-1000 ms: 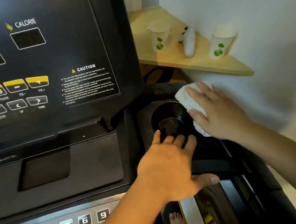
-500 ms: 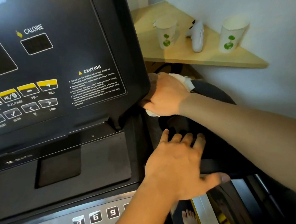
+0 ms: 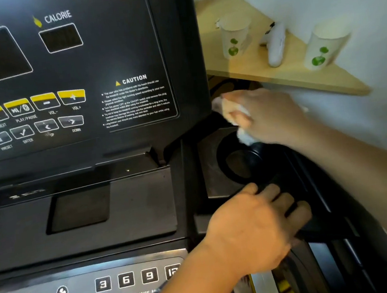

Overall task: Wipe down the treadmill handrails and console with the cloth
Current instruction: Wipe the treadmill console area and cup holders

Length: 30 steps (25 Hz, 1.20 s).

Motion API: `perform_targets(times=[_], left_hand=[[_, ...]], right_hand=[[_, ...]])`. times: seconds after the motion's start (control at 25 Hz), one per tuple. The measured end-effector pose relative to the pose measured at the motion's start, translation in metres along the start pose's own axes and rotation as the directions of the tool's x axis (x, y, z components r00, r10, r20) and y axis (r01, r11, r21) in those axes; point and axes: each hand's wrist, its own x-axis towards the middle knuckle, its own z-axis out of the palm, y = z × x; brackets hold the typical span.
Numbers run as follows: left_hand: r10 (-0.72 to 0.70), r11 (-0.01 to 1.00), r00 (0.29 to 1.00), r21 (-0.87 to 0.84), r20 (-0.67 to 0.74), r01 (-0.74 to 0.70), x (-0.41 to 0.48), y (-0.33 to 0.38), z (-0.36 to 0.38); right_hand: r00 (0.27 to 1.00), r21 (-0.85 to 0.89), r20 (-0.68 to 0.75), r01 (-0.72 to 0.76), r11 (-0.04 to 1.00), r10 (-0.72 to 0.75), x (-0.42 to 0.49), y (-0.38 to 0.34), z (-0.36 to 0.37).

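home exercise corner: treadmill console (image 3: 69, 89) against a white wall; wooden corner shelf (image 3: 283, 73), far right, with paper cups (image 3: 234, 37).

The console (image 3: 113, 46) reads CALORIE, CAUTION, PLAY/PAUSE, SPEED CHOICE and FAN.
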Motion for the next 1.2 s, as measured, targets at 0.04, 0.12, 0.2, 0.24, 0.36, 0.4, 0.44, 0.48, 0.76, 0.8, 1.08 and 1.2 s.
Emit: perform_targets(times=[0.04, 0.12, 0.2, 0.24, 0.36, 0.4, 0.44, 0.48, 0.76, 0.8, 1.08, 1.2], left_hand=[[-0.022, 1.0, 1.0, -0.004, 0.015, 0.022, 0.001, 0.0, -0.002], [-0.105, 0.993, 0.994, -0.04, 0.036, 0.107, 0.0, 0.0, -0.005], [-0.205, 0.975, 0.974, -0.072, 0.095, 0.212, 0.0, 0.0, -0.008], [-0.247, 0.962, 0.96, -0.083, 0.132, 0.259, 0.0, 0.001, -0.01], [-0.264, 0.945, 0.934, -0.131, 0.239, 0.3, 0.004, 0.002, -0.011], [-0.253, 0.942, 0.931, -0.151, 0.262, 0.299, 0.007, 0.002, -0.013], [-0.243, 0.94, 0.929, -0.17, 0.281, 0.297, 0.009, 0.001, -0.013], [-0.241, 0.933, 0.924, -0.192, 0.296, 0.305, 0.011, 0.001, -0.013], [-0.271, 0.909, 0.902, -0.22, 0.337, 0.355, 0.014, -0.001, -0.013], [-0.279, 0.909, 0.903, -0.214, 0.326, 0.358, 0.013, -0.002, -0.014], [-0.397, 0.877, 0.874, -0.165, 0.279, 0.451, 0.016, -0.019, -0.019], [-0.442, 0.896, 0.867, 0.06, 0.229, 0.441, 0.043, -0.063, -0.015]], right_hand=[[1.0, -0.054, -0.006, 0.026, 0.998, -0.026, 0.009, -0.011, 0.005], [0.998, -0.085, 0.018, 0.061, 0.995, -0.059, 0.012, -0.016, 0.01], [0.989, -0.066, 0.066, 0.136, 0.989, -0.132, -0.001, 0.002, 0.009], [0.991, -0.005, 0.053, 0.122, 0.992, -0.122, -0.01, 0.014, 0.005], [0.977, 0.305, 0.021, -0.209, 0.929, 0.213, -0.054, 0.042, -0.009], [0.943, 0.396, 0.047, -0.32, 0.861, 0.329, -0.075, 0.049, -0.011], [0.918, 0.448, 0.066, -0.377, 0.81, 0.391, -0.097, 0.05, -0.015], [0.91, 0.463, 0.06, -0.39, 0.796, 0.41, -0.119, 0.046, -0.019], [0.988, 0.202, 0.032, -0.156, 0.967, 0.153, -0.06, 0.026, -0.007], [0.969, 0.299, 0.067, -0.247, 0.922, 0.238, -0.035, 0.032, -0.007], [0.843, 0.37, 0.261, -0.538, 0.758, 0.471, -0.063, 0.05, -0.01], [0.953, 0.124, 0.063, -0.304, 0.945, 0.298, -0.114, 0.028, -0.014]])
